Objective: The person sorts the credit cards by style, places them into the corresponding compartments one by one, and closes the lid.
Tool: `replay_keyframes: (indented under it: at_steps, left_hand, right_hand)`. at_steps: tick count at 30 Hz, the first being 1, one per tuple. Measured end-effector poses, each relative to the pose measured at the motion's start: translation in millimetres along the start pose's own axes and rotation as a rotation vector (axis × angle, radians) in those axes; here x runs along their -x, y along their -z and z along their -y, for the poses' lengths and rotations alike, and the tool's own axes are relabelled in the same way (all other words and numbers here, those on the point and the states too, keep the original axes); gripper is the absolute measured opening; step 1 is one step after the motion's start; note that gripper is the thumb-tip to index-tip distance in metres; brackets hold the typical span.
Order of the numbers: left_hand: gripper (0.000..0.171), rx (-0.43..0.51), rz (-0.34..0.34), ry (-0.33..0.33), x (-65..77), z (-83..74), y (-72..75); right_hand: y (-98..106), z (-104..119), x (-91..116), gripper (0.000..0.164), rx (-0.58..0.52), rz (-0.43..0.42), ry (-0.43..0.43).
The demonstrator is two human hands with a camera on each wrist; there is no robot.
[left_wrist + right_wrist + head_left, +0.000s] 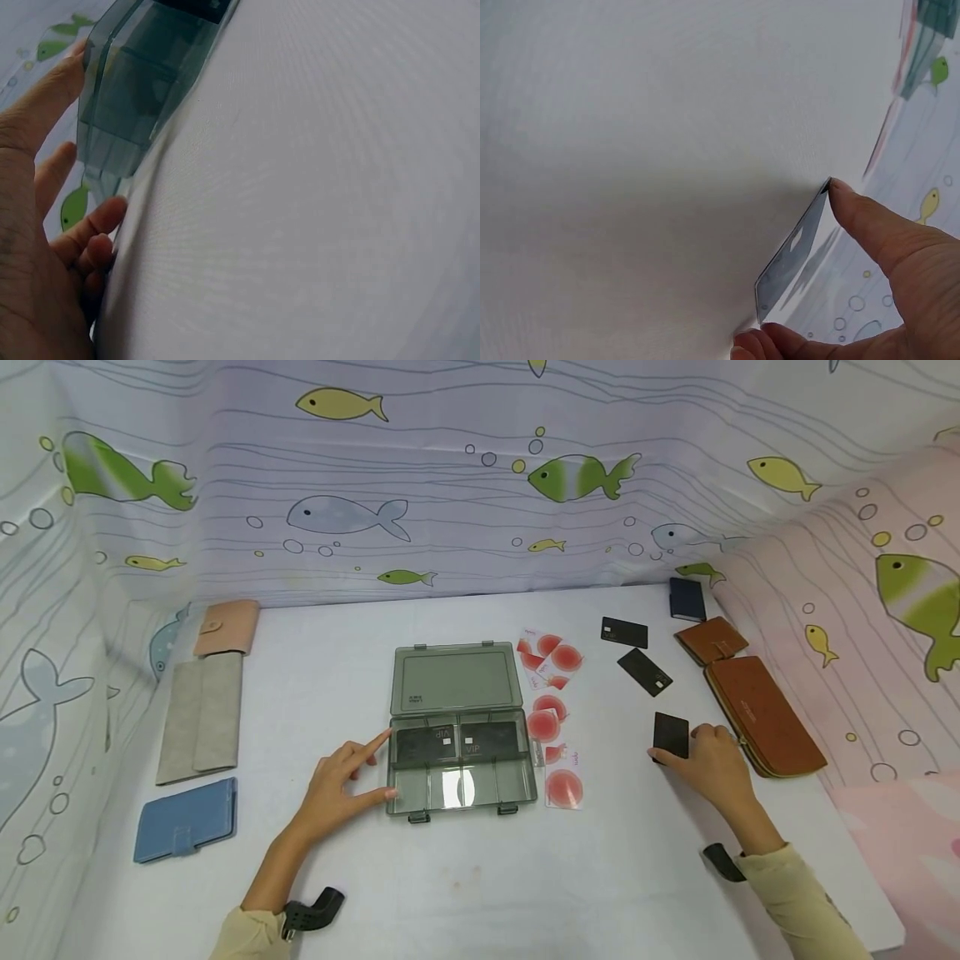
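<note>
A clear grey-green plastic box [487, 783] lies with its lid [457, 681] folded back on the table. Two black VIP cards [491, 739] are in its upper compartments. My left hand [330, 789] touches the box's left side with extended index finger and thumb; the left wrist view shows fingertips at the box wall [112, 139]. Over on the right, my right hand [718, 768] pinches a black card [672, 732] between thumb and fingers. In the right wrist view this card [791, 259] stands tilted, held by its opposite edges.
Several red-and-white cards [564, 787] lie along the box's right side. Two black cards [645, 672] lie farther back. Brown wallets [765, 714] and a dark booklet [687, 599] line the right edge. A blue wallet [186, 820], grey wallet [201, 718] and tan wallet [227, 627] line the left.
</note>
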State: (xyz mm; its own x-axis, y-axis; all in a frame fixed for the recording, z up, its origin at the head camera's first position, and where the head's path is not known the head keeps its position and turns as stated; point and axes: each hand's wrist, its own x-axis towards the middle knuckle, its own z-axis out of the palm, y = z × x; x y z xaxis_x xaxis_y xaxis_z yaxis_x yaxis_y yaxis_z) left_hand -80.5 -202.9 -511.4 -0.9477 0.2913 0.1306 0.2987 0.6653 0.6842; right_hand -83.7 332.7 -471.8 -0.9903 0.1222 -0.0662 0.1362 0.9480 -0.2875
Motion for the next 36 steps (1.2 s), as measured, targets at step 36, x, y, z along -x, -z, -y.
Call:
replay_keyframes:
  at_steps: [36]
  left_hand:
    - [0.087, 0.007, -0.004, 0.000, -0.3, -1.8, -0.1]
  right_hand:
    - [7.8, -0.2, 2.2, 0.054, -0.073, 0.155, 0.049]
